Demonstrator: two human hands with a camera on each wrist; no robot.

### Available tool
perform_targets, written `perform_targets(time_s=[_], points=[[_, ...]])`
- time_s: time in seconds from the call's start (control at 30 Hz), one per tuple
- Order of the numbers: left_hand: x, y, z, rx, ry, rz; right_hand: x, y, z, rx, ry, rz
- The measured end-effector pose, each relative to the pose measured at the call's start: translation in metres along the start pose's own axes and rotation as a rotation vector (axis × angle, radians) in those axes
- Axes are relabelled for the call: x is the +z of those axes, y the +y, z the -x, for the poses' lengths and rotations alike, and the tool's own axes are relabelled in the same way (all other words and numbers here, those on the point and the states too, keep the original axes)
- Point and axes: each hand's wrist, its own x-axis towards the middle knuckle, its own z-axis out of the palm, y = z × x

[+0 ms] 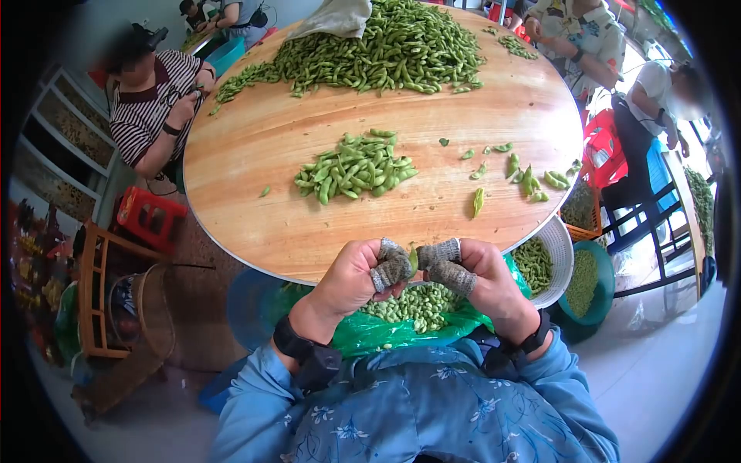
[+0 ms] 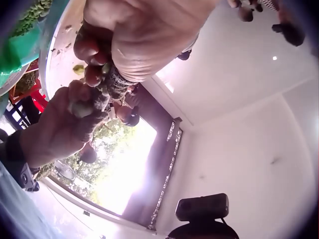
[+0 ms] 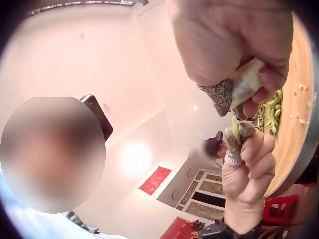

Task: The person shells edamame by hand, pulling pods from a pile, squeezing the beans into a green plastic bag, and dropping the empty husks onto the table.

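Note:
Over the table's near edge, the left hand (image 1: 351,274) pinches a green pod (image 1: 413,264) between its covered thumb and finger. The right hand (image 1: 490,285) faces it, fingertips close to that pod; whether they touch it I cannot tell. Grey woven covers wrap the thumb and forefinger of each hand. In the right wrist view, the right hand's curled fingers hold a pale greenish piece (image 3: 247,82), and the left hand (image 3: 246,174) is below with the green pod (image 3: 235,127). Beneath the hands, shelled beans (image 1: 421,309) lie in a green plastic bag (image 1: 370,333).
A small pod pile (image 1: 355,170) lies on the round wooden table (image 1: 262,139), a large heap (image 1: 386,50) at its far side. Loose pods (image 1: 529,182) are at right. A white basket (image 1: 566,262) and a teal basin (image 1: 606,297) stand right. Other people are around.

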Motion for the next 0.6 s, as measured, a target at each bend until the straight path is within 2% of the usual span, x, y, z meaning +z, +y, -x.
perform_targets(time_s=[0.23,0.3,0.6], points=[[-0.0029,0.002,-0.001,-0.028,-0.04,-0.167,0.0016,0.0034,-0.0002,0.033,-0.014,-0.041],[0.0002,0.0059,-0.0007,0.013,-0.049,-0.247,0.0017,0.0032,-0.0001,0.041,-0.029,-0.046],[-0.0001,0.0066,-0.002,0.001,-0.107,-0.274,0.0013,0.0083,-0.0001,0.044,-0.04,-0.031]])
